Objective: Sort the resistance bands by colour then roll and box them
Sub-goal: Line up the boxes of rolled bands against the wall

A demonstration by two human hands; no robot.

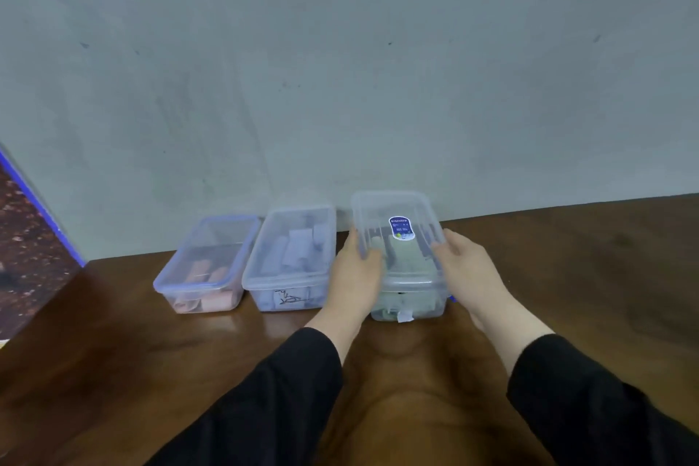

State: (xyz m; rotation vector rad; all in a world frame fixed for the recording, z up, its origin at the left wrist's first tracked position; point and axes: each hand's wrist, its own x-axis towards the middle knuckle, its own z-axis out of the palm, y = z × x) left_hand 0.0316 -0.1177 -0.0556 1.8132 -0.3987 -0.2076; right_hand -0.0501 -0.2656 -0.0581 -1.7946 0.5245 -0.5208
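Three clear plastic boxes stand in a row against the wall. The left box (196, 287) holds rolled pink bands (212, 274) under a lid. The middle box (281, 295) holds rolled blue-grey bands (299, 250) under a lid. The right box (410, 303) holds pale green bands (406, 261). Above it, tilted up at the back, is a clear lid (393, 212) with a blue sticker. My left hand (355, 272) grips the lid's left edge and my right hand (465, 261) grips its right edge.
The boxes sit on a dark brown wooden table (567, 276) that meets a grey wall (340, 68). A patterned panel with a blue edge (30, 208) leans at the far left.
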